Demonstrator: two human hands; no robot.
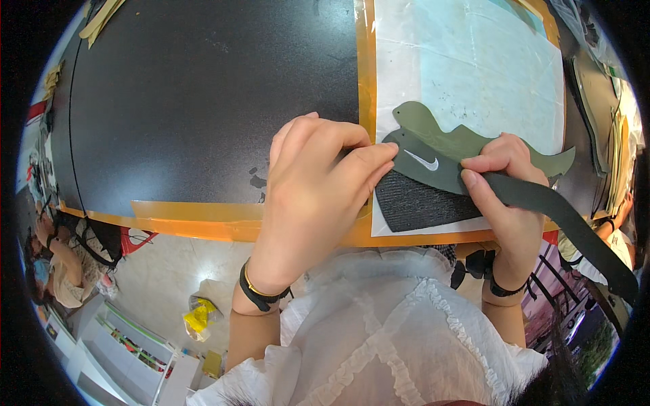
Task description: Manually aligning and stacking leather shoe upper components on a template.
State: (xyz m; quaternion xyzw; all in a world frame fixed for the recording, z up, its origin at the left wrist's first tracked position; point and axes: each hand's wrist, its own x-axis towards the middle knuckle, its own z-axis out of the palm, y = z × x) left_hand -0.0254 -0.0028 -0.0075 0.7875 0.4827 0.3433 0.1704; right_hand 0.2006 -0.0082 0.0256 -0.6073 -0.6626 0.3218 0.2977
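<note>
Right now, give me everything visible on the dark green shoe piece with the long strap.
The dark green shoe piece is a flat, matte cut panel, leather-like, with a rounded left tip, a small hole there and a white curved mark. It lies on a black textured mesh panel, overlapping a lighter green wavy-edged piece, on the white sheet. Its long strap runs off the table edge to the lower right. The left hand presses its left tip; the right hand pinches it where the strap begins.

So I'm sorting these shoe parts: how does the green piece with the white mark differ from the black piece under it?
The green piece is smooth, long and strap-like, running off to the right; the black piece is coarse mesh, short and rounded. Green lies on top, pinched by the right hand; black lies flat on the white sheet. Both are flat cut parts.
</note>
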